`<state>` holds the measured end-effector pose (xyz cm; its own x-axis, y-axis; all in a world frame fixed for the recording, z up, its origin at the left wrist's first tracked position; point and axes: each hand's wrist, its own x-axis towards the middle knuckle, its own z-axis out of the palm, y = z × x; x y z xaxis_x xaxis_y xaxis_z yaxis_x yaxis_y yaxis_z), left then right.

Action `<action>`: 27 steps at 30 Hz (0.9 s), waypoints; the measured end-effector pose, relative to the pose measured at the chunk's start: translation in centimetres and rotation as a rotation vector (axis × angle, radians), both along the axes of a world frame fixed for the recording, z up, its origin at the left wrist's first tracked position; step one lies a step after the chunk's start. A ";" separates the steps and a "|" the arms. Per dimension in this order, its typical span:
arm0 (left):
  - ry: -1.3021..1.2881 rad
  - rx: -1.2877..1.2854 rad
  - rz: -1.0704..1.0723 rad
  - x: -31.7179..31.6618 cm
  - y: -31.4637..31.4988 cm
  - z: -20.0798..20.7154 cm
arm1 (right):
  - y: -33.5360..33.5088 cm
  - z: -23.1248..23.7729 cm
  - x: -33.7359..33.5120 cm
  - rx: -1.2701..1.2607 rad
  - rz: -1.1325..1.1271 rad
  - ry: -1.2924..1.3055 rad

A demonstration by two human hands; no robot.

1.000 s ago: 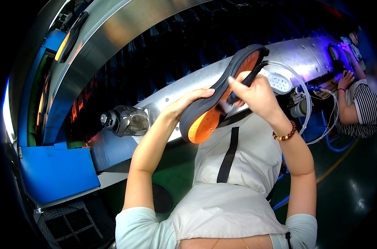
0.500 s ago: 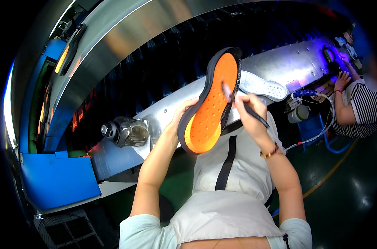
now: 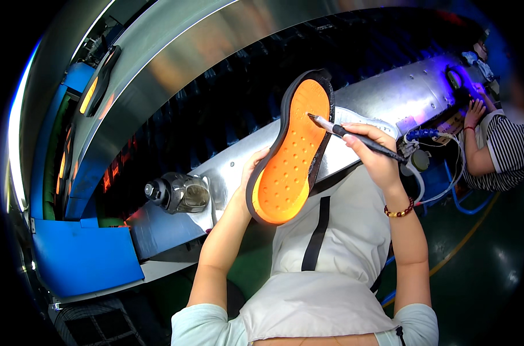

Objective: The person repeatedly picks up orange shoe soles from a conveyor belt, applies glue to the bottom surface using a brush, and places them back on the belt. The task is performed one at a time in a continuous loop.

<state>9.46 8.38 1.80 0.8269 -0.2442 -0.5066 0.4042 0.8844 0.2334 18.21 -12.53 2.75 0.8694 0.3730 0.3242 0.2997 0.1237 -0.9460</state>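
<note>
A shoe sole (image 3: 295, 155) with a black rim and a dimpled orange inside is held up and tilted in front of me. My left hand (image 3: 254, 167) grips its left edge, with most of the fingers hidden behind it. A brush (image 3: 365, 140) with a dark handle and pale ferrule lies in my right hand (image 3: 377, 155), fingers wrapped round the handle. Its bristle tip reaches over the orange surface in the upper half of the sole. Behind the sole, a white sole (image 3: 383, 126) rests on the metal ledge, partly covered by my right hand.
A clear bottle (image 3: 181, 193) with a black lid lies on the metal ledge (image 3: 383, 86) at left. Beyond runs a dark conveyor (image 3: 239, 81) under a curved metal hood. A co-worker in a striped top (image 3: 504, 150) works at far right, near hoses and a lidded cup (image 3: 420, 160).
My right hand has moved right and slightly down, and the brush now lies flatter, pointing left. The sole has shifted slightly down and stays in my left hand.
</note>
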 end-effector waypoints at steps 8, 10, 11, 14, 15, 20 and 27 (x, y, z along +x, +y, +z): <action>-0.057 0.080 0.001 0.4 0.4 -0.3 | -0.9 1.6 -0.8 -0.277 0.264 -0.350; -0.097 0.100 -0.050 0.7 0.5 -0.7 | -1.0 2.0 -0.8 -0.225 0.420 -0.275; -0.117 0.109 -0.057 0.8 0.5 -0.7 | -0.8 2.3 -0.9 -0.229 0.480 -0.261; -0.144 0.176 -0.056 1.1 -0.2 -0.5 | 0.3 2.9 -1.5 -0.200 0.588 -0.223; -0.159 0.162 -0.058 1.1 -0.4 -0.6 | 0.5 2.9 -1.6 -0.201 0.540 -0.223; -0.173 0.171 -0.047 1.0 -0.6 -0.2 | 0.9 2.4 -1.3 -0.251 0.314 -0.323; -0.159 0.164 0.023 0.7 0.4 -0.3 | 0.0 2.0 -2.9 -0.447 0.485 -0.672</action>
<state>10.16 8.76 1.52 0.9039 -0.1496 -0.4008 0.3312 0.8378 0.4341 15.29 -12.48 4.74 0.2689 0.8563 0.4410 0.8110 0.0457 -0.5832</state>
